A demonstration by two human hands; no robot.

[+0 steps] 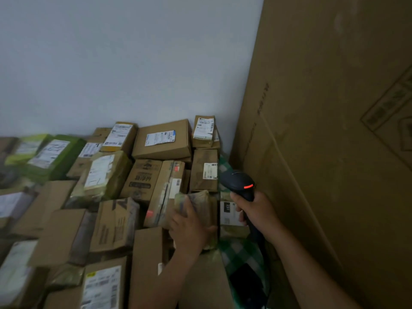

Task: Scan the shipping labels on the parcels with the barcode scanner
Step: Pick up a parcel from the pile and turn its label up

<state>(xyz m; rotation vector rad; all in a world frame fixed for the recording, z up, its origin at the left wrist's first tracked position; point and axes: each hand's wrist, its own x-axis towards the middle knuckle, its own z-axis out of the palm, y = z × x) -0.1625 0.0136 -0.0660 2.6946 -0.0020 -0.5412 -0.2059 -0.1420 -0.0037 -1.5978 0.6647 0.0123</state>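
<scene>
Right grip [256, 210] curled tight round the handle of the black barcode scanner [238, 182], red light lit, head pointing at the pile; left grip [191, 228] clasps a small taped parcel [200, 199] among labelled parcels [162, 139]; green checked cloth [240, 253] beneath; large cardboard sheet [323, 130] at right.

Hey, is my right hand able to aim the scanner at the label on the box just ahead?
Probably yes: the right hand grips the scanner, its head close beside that label, nothing between; the left hand holds a taped parcel lower down.
</scene>
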